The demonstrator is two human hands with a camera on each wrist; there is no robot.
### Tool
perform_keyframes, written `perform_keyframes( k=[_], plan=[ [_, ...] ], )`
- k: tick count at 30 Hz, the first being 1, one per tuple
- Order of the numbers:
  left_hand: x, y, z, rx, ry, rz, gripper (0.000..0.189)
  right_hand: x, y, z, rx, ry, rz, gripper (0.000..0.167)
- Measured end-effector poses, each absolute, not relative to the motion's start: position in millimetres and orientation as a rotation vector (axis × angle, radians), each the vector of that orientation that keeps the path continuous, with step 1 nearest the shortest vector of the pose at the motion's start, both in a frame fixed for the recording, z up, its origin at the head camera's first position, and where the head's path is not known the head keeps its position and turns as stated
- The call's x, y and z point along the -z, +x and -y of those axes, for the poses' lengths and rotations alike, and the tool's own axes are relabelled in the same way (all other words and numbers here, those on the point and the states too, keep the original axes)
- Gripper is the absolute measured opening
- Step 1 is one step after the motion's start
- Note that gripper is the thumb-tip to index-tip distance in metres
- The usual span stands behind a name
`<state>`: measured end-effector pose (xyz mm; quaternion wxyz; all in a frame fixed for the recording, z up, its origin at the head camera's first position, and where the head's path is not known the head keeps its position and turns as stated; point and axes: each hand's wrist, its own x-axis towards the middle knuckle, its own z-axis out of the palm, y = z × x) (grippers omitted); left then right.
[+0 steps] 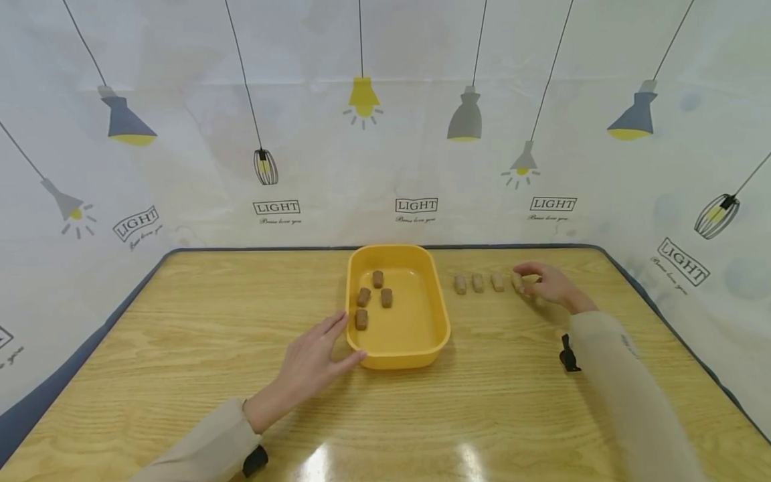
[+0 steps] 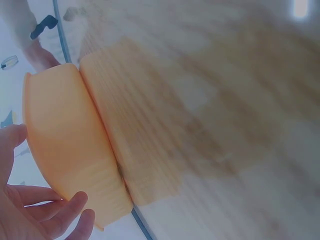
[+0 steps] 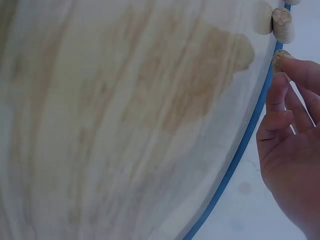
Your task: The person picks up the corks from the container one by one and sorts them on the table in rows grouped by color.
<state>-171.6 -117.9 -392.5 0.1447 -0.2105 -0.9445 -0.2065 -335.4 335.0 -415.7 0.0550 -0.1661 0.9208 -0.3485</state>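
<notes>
My left hand [image 1: 307, 358] rests against the near left corner of a yellow plastic tub [image 1: 442, 314], its fingers fairly straight at the left wall and the thumb on the front rim. In the left wrist view, the fingertips [image 2: 80, 197] touch the tub's outer side. To the right of the tub, my right hand [image 1: 551, 286] pinches a small light tan cylinder [image 1: 517, 282] between thumb and fingers. That cylinder [image 3: 280, 60] shows a rough, crumbly end in the right wrist view. It stands at the right end of a short row.
Three similar tan cylinders, one of them nearest the tub [image 1: 460, 284], continue the row leftward. Several darker brown cylinders [image 1: 387, 298] lie in the left part of the tub. The wooden table [image 1: 199, 321] ends at a white backdrop [image 1: 319, 147] printed with lamps.
</notes>
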Motion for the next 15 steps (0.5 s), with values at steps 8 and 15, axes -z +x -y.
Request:
perform_keyframes(
  k=[8, 15],
  plan=[
    [393.1, -171.7, 118.0, 0.592, -0.608, 2.721, 0.072, 409.0, -327.5, -325.6, 1.027, -0.462, -2.824, 0.046],
    [393.4, -172.1, 118.3, 0.593, -0.608, 2.719, 0.073, 408.9, -327.5, -323.5, 1.010, -0.432, -2.852, 0.045]
  ],
)
